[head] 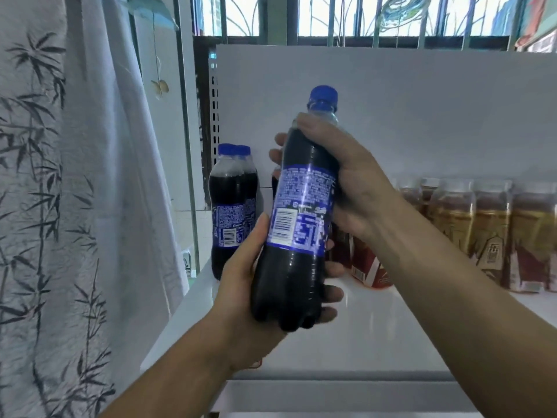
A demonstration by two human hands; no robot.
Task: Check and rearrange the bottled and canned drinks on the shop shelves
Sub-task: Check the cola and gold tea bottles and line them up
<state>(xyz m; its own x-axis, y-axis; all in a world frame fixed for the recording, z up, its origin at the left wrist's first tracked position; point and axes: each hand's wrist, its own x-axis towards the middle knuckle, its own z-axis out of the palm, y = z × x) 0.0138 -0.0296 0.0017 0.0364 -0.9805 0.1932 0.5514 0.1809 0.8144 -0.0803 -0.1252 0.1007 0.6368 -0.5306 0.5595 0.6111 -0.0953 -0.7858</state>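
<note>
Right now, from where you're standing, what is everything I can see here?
Held cola bottle: one, dark with blue cap and label, in both hands.
Shelved cola bottles: at least two, same colours, shelf's left end.
Tea bottles: several, amber, row on shelf's right.
Red-labelled drink: one, behind right wrist; type unclear.
Shelf: one, white.
Curtain: one, white with bamboo print, left.
Window: one, barred, above the shelf.
Left hand: grips bottle's base.
Right hand: grips bottle's upper part.
</note>
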